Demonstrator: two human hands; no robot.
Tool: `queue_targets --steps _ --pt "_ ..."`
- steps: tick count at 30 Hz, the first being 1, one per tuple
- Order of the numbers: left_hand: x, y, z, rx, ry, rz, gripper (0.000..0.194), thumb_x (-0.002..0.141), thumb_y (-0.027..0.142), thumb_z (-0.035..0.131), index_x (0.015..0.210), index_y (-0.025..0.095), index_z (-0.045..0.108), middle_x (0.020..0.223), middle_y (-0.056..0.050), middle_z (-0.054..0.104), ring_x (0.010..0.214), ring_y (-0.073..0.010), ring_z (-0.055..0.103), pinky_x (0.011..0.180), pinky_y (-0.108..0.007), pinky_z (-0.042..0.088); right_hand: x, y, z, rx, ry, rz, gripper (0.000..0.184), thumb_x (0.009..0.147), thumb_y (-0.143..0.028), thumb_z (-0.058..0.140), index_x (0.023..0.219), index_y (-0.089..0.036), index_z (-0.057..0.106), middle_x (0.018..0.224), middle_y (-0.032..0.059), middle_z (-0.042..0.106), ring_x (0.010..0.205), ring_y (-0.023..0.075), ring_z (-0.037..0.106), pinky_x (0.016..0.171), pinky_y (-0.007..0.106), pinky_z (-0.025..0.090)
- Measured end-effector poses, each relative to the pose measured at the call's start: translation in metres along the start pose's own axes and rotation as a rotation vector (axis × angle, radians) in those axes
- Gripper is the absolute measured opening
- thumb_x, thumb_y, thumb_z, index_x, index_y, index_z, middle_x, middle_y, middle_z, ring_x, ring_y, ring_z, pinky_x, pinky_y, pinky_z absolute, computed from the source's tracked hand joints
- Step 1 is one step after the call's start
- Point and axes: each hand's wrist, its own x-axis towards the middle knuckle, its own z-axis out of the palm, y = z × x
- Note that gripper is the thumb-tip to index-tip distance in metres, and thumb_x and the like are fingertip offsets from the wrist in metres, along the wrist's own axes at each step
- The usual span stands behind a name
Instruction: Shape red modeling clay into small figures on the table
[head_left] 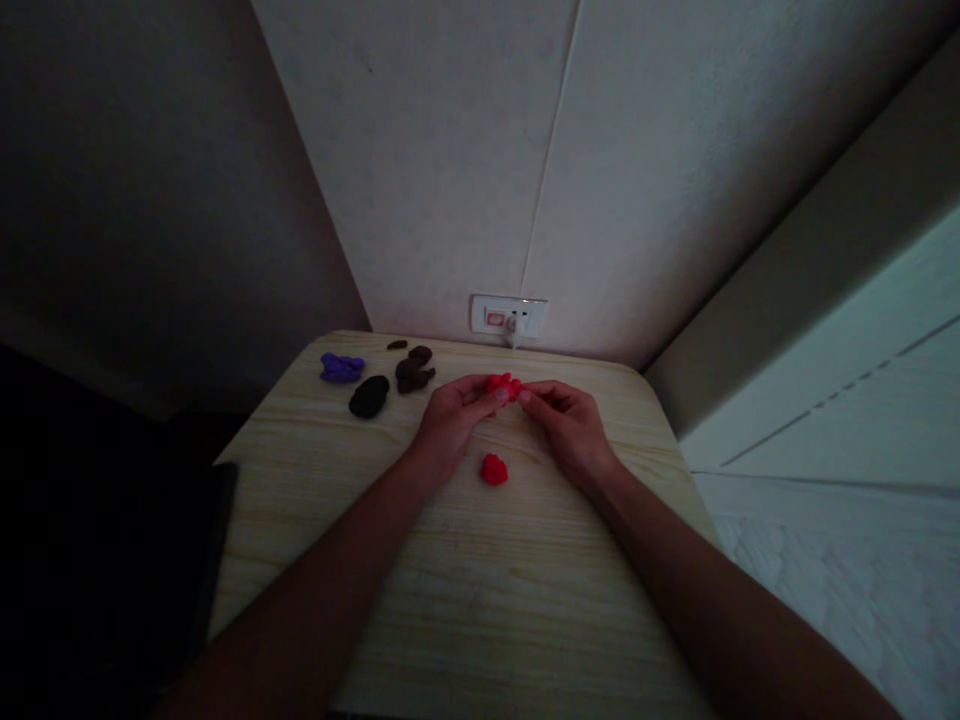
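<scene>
On a pale wood-grain tabletop (480, 590) pushed into a room corner, a person's two bare hands meet near the far edge, pinching a piece of red modelling clay (504, 386) between them. The left hand (454, 425) curls its fingers against the piece's left side, while the right hand (566, 430) closes thumb and forefinger on its right; both grips are almost shut, with the clay pressed between the fingertips of each hand. The lumpy piece lies longest from side to side, its long axis running roughly across the table. It sits near the far edge and well apart from the left and right edges. A second red lump (493, 469) rests on the wood just in front of the hands, between the wrists. Further left lie a purple clay strip (342, 368) and a black oval lump (368, 396), with dark brown clay pieces (414, 370) near the left hand. The table's far edge meets a white wall (420, 170), where a wall socket plate (508, 314) sits just above the wood, a white plug (511, 328) in it beside a small red switch (495, 319). Any marking on the plate is too small to read.
</scene>
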Motion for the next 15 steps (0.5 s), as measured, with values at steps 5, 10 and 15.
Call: queue_targets --steps 5,10,15 --pt "-0.0002 -0.001 0.0006 -0.012 0.0 0.002 0.029 0.065 0.029 0.089 0.09 0.018 0.08 0.1 -0.009 0.078 0.094 -0.0204 0.069 0.086 -0.033 0.048 -0.0004 -0.0013 0.0006 0.001 0.0 -0.005 0.019 0.069 -0.038 0.087 0.079 -0.024 0.08 0.088 0.0026 0.079 0.08 0.0186 0.07 0.082 0.033 0.054" --pt "0.0007 -0.0037 -0.0002 -0.011 -0.013 0.025 0.029 0.064 0.029 0.091 0.089 0.017 0.081 0.096 -0.009 0.079 0.094 -0.0204 0.07 0.095 -0.036 0.049 -0.0004 -0.0004 0.0006 0.018 -0.014 -0.031 0.014 0.07 -0.035 0.087 0.078 -0.026 0.081 0.089 0.0021 0.079 0.083 0.0185 0.07 0.086 0.033 0.053" --pt "0.0009 -0.0044 -0.0005 -0.001 -0.013 0.025 0.032 0.063 0.03 0.091 0.09 0.017 0.081 0.095 -0.009 0.079 0.096 -0.022 0.07 0.095 -0.037 0.049 -0.0009 0.0003 0.0007 0.015 -0.028 -0.029 0.014 0.07 -0.035 0.086 0.079 -0.025 0.082 0.093 0.0027 0.08 0.086 0.019 0.07 0.088 0.034 0.053"
